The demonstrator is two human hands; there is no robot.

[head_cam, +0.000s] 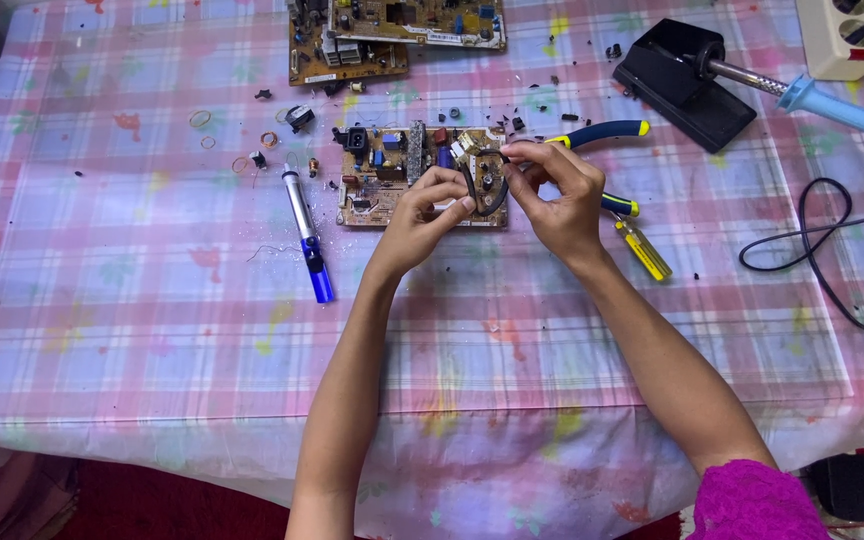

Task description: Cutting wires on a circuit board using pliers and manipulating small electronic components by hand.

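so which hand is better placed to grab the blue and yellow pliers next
Right, most likely. The right hand works over the circuit board with the pliers lying just beyond its knuckles. The left hand sits on the far side and would have to cross over.

Small dark looped part over circuit board

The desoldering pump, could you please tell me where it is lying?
In the head view, the desoldering pump lies on the tablecloth, left of the circuit board and the left hand.
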